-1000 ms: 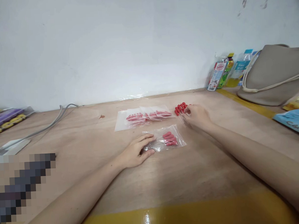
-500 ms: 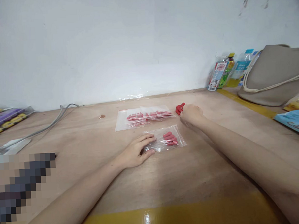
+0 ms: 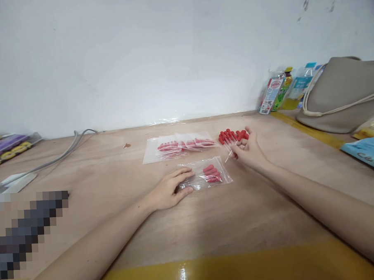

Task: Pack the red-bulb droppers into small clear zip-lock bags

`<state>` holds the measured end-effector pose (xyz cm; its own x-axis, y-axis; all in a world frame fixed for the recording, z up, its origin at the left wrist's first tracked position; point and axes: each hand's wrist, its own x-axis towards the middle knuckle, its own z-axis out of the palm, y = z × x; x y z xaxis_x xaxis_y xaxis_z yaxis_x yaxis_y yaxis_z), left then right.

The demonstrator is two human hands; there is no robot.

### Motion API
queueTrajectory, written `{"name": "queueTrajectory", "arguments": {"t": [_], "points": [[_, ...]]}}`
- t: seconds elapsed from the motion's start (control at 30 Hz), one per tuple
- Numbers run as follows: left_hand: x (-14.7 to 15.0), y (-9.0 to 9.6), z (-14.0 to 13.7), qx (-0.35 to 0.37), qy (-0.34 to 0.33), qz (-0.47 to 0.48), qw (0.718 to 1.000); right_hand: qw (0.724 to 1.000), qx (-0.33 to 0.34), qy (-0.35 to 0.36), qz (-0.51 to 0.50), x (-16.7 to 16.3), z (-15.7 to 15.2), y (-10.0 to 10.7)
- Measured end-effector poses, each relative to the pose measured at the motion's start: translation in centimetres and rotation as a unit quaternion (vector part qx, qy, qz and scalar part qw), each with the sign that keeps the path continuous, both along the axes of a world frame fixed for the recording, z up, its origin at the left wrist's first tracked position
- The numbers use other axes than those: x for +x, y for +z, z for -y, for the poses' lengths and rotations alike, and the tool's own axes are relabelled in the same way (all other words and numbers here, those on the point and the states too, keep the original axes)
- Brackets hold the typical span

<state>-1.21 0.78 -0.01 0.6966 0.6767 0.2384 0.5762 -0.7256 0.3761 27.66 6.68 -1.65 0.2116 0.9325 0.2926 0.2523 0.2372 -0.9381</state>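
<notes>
My left hand [image 3: 173, 188] lies on the left end of a clear zip bag [image 3: 224, 171], its fingers stretched out and the thumb apart from them. Inside this bag are several red-bulbed droppers [image 3: 212, 174], with the bulbs toward the right. My right hand [image 3: 247, 149] is curled at the near right side of a loose pile of red-bulbed droppers [image 3: 228, 136] with clear stems. A thin clear stem sticks out below its fingertips; the fingers partly hide what they hold. Behind the left hand lie several overlapping filled zip bags [image 3: 152, 152] with red bulbs showing.
Bottles [image 3: 300, 85] and a carton [image 3: 270, 97] stand by the wall at the right, beside a grey bag [image 3: 340, 96] with a rope cord. A blue packet [image 3: 365, 150] lies nearer. At left are a grey cable [image 3: 60, 156] and purple-and-yellow packs [image 3: 9, 147].
My right hand has drawn back slightly toward me and right, uncovering more of the red-bulbed pile; a clear stem now shows at its fingertips. My left hand stays on the bag.
</notes>
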Motion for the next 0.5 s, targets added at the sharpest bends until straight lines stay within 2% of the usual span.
{"name": "queueTrajectory", "arguments": {"t": [0.1, 0.27, 0.5], "points": [[0.0, 0.0, 0.0, 0.0, 0.001, -0.002, 1.0, 0.994, -0.032, 0.003, -0.1, -1.1, 0.7, -0.6], [0.1, 0.1, 0.0, 0.0, 0.003, -0.004, 1.0, 0.972, -0.093, 0.017, -0.215, -2.4, 1.3, 0.0], [0.1, 0.2, 0.1, -0.003, 0.0, 0.001, 1.0, 0.955, -0.142, 0.089, -0.245, -2.7, 2.8, 0.4]]}}
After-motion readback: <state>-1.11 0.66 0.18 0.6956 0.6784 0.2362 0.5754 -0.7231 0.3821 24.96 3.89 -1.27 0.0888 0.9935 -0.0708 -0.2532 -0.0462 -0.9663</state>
